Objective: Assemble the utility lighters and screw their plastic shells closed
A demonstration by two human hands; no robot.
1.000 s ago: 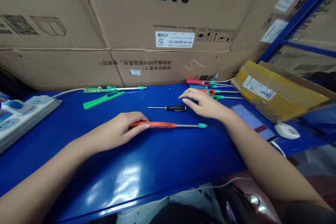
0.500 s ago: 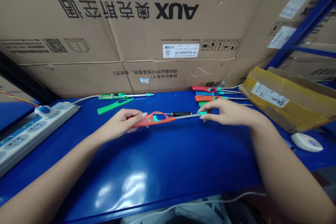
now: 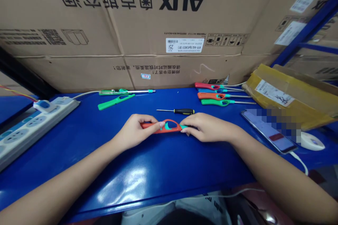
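A red-orange long-neck lighter (image 3: 169, 130) lies level between my hands, just above or on the blue tabletop; I cannot tell which. My left hand (image 3: 134, 132) is closed round its handle, thumb beside the teal trigger. At the front of the handle, the fingers of my right hand (image 3: 211, 128) pinch a teal collar (image 3: 183, 127). That hand hides the lighter's metal tube. Just beyond the lighter rests a screwdriver (image 3: 185, 111) with a black and yellow handle. Farther back on the left are a green handle shell (image 3: 111, 104) and an opened green lighter (image 3: 126, 92).
Several lighters (image 3: 211, 96) lie stacked side by side at the back right. Beside them are a yellow-taped carton (image 3: 274, 95), a phone (image 3: 269, 132) on a cable and a white mouse-shaped item (image 3: 314, 141). A power strip (image 3: 37, 126) lines the left; a large cardboard box (image 3: 148, 35) stands behind.
My right hand has slid the teal collar leftward along the tube, from its tip to the handle. The lighter is nearer to me, uncovering the screwdriver. The phone now shows.
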